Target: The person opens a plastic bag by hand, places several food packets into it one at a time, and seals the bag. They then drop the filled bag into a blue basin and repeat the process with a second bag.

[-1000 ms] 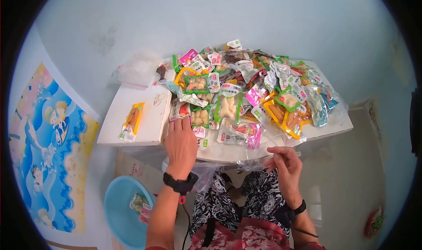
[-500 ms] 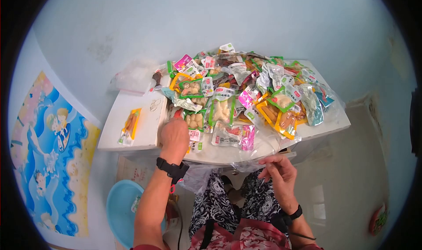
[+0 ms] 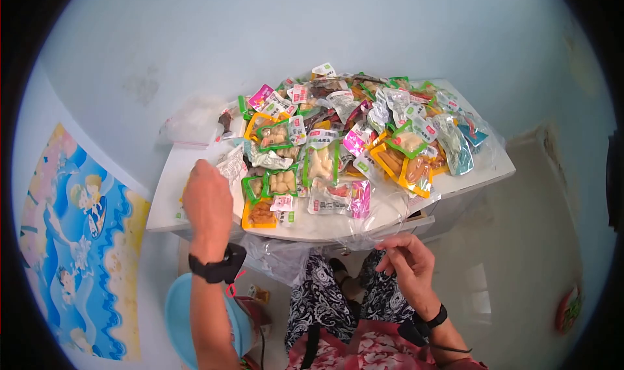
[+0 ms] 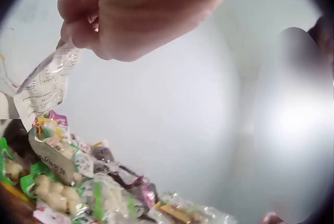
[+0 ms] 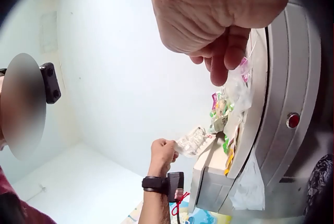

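Note:
Over the left part of the table, my left hand (image 3: 209, 204) grips a white printed food packet (image 3: 233, 165) by one end. The left wrist view shows small text on the packet's back, with its lower end just above the heap. My right hand (image 3: 409, 261) is at the table's front edge, its thumb and fingers pinching the edge of a clear plastic bag (image 3: 361, 240). A heap of vacuum-sealed food packets (image 3: 320, 162) covers the middle and right of the table. Beneath my left hand lies a yellow-edged packet, mostly hidden.
A bundle of clear plastic bags (image 3: 192, 123) lies at the table's back left corner. Below on the left stands a blue basin (image 3: 179, 305), partly behind my left forearm. A drawer front with a red knob (image 5: 293, 120) faces me. The wall (image 3: 364, 19) closes off the back.
My left hand has lifted the white packet from the heap's left edge and carried it left, uncovering a yellow-edged packet there. My right hand stays by the front edge.

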Demonstrator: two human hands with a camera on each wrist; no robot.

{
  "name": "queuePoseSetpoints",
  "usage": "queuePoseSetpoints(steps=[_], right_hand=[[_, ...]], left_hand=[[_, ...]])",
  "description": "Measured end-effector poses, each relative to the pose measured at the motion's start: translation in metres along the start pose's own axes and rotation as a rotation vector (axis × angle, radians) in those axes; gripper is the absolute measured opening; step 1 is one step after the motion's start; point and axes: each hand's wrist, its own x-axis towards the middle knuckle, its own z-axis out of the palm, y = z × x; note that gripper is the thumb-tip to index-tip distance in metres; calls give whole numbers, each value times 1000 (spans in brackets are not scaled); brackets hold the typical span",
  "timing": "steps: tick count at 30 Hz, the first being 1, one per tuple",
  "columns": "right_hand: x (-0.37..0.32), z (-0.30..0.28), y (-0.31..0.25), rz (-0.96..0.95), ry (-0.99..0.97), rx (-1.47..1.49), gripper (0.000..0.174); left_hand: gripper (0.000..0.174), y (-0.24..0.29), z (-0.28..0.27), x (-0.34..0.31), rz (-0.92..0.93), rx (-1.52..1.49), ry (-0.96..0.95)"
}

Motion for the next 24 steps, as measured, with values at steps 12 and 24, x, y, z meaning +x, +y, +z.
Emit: queuePoseSetpoints(steps=[12, 24], right_hand=[[22, 68, -65, -663, -51, -832, 66], [3, -36, -44, -481, 480, -586, 19]], left_hand=[[14, 121, -105, -71, -565, -1579, -399], [18, 179, -78, -110, 74, -1288, -285]])
